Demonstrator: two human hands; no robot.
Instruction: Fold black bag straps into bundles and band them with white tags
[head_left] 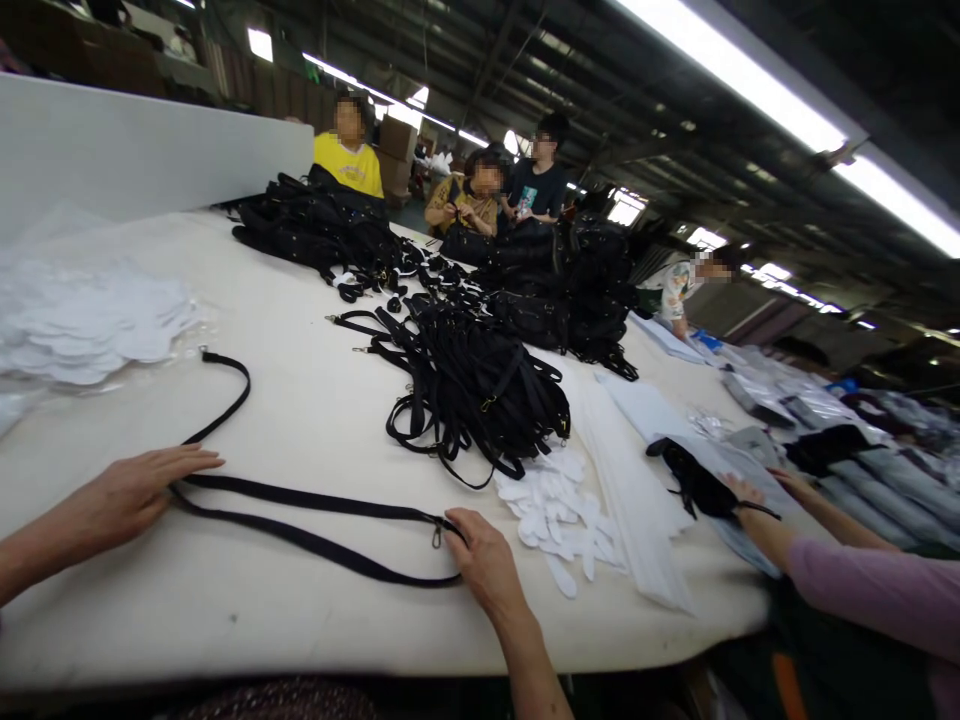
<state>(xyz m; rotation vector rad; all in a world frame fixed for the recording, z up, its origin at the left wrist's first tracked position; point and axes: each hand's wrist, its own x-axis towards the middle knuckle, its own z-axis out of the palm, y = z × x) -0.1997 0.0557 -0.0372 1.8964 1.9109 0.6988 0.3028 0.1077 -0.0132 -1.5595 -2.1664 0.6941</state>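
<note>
A long black strap point(300, 492) lies doubled on the white table, stretched between my two hands. At the left, my left hand point(139, 492) has its fingers extended together over the strap's fold, holding it with the thumb side hidden. From there a loose end of the strap curves away to a metal clip. My right hand point(486, 562) is closed around the strap's other bend, beside a small metal snap hook point(437, 535). Beyond my right hand lies a heap of black straps point(480, 385) with metal hooks. White paper-like tabs point(559, 510) are scattered between that heap and the table's front.
A stack of white pieces in clear plastic point(97, 320) lies at the left. Black bags point(322, 225) are piled at the back. White sheets point(637, 500) lie to the right, where a co-worker's hands point(750, 500) handle a black item. Other people stand across the table.
</note>
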